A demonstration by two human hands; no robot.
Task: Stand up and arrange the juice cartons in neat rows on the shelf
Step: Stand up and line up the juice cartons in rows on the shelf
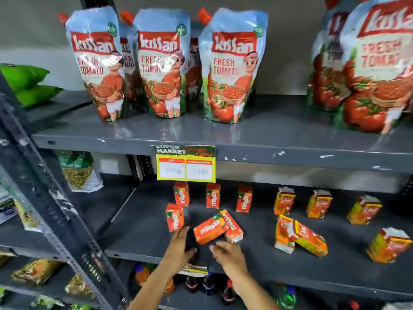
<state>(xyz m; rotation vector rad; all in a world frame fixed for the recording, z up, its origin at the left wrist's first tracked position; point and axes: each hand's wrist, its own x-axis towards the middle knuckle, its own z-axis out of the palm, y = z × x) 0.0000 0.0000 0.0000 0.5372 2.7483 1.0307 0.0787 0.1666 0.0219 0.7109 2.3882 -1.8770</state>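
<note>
Maaza carton (209, 230) lay toppled on the lower shelf (143, 233), long axis running left-low to right-high across the front, leaning against a second fallen carton (232, 225). It sat just above and between both hands. Left hand (180, 245) was at its lower-left end, fingers loosely open, seemingly touching; contact was hard to confirm. Right hand (226, 251) hovered just below its right half, open, holding nothing. Left judged nearer. Four Maaza cartons stood upright behind; Real cartons (299, 233) lay well right.
</note>
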